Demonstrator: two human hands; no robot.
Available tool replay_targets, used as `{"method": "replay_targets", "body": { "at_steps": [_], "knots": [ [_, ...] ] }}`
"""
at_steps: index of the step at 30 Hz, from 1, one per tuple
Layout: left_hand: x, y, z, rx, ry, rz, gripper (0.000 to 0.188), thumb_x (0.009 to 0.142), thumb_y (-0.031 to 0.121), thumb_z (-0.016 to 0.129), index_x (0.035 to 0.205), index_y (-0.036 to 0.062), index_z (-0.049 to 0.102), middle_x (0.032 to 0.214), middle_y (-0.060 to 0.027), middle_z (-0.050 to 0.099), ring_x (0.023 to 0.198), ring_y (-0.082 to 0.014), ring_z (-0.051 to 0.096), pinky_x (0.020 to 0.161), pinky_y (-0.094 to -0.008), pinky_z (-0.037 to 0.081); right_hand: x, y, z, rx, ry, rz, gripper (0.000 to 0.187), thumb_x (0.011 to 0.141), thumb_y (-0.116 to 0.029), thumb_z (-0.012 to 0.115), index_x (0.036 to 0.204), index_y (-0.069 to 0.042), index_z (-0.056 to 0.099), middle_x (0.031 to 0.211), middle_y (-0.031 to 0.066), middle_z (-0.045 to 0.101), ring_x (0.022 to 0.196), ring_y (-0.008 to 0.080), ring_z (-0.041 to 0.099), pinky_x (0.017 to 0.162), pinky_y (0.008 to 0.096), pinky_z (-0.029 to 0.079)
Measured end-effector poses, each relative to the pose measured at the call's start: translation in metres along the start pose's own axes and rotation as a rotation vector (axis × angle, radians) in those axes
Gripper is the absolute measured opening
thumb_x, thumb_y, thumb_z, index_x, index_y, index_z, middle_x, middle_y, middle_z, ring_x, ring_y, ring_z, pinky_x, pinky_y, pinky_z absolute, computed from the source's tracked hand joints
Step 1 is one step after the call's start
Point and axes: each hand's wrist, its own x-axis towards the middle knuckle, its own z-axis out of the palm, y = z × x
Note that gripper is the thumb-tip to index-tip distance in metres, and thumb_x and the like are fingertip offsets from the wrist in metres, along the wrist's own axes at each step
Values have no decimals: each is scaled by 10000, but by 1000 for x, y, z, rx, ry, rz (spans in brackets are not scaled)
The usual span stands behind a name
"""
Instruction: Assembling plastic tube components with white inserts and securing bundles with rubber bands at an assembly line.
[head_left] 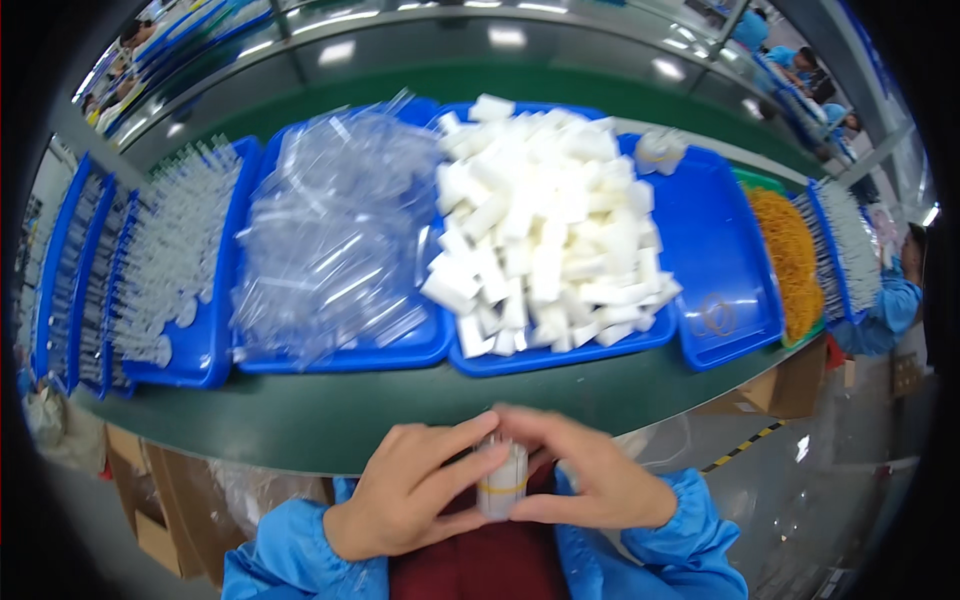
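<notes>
In front of my chest, below the table's near edge, my left hand (413, 486) and my right hand (589, 472) hold a small whitish, cylindrical bundle (503, 482) between them. A yellow rubber band runs round its lower half. My left fingers wrap its left side. The right hand closes over its top and right side, its fingertips slightly blurred. A similar banded bundle (660, 151) sits at the far end of a blue tray (708, 235), which also has a few loose rubber bands (716, 317) near its front.
A blue tray of white foam-like blocks (545, 235) stands beyond my hands. To its left are clear plastic pieces (335, 235), then upright translucent parts (175, 240). Yellow rubber bands (785, 260) fill a green tray at right. Other people (885, 310) work at the right. Cardboard boxes (160, 500) stand below.
</notes>
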Motion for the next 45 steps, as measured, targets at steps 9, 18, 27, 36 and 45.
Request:
{"method": "replay_targets", "body": {
  "at_steps": [9, 18, 27, 36, 45],
  "knots": [
    [10, -3, -6, 137, 120, -76, 952, 646, 279, 961, 1429, 18, 485, 1519, -273, 360, 1042, -269, 638, 879, -380, 556, 19, -9, -198, -546, 945, -308, 476, 885, -136, 728, 1317, -17, 566, 1220, 104, 649, 1080, 186, 635, 866, 313, 511],
    [-8, -16, -24, 196, 244, -194, 725, 723, 94, 886, 1363, 17, 555, 1475, -248, 436, 985, -256, 658, 860, -364, 557, 96, 81, -374, -880, 893, -141, 528, 870, -132, 752, 1351, -23, 561, 1227, 148, 662, 1070, 250, 649, 942, 362, 517],
    [-31, -18, -55, 256, 410, -394, 543, 782, -10, 761, 1297, 9, 591, 1437, -210, 481, 991, -224, 633, 845, -335, 528, 98, 18, -289, -1597, 756, -241, 745, 763, 7, 716, 1460, -139, 500, 1447, 98, 533, 1353, 346, 456, 1178, 477, 304],
    [-42, -21, -54, 267, 401, -330, 470, 765, -15, 792, 1214, 19, 656, 1383, -203, 540, 1000, -251, 630, 893, -364, 522, 118, 37, -303, -1734, 793, -182, 639, 700, -53, 816, 1294, -115, 586, 1279, 128, 597, 1298, 326, 508, 1141, 469, 352],
    [-65, -44, -116, 644, 575, -373, 258, 796, -83, 711, 1030, 25, 708, 942, -128, 663, 840, -292, 658, 765, -371, 524, 78, 17, -301, -1432, 822, -364, 593, 830, -22, 709, 1395, -75, 539, 1387, 157, 540, 1304, 337, 505, 1105, 423, 390]
  ]
}}
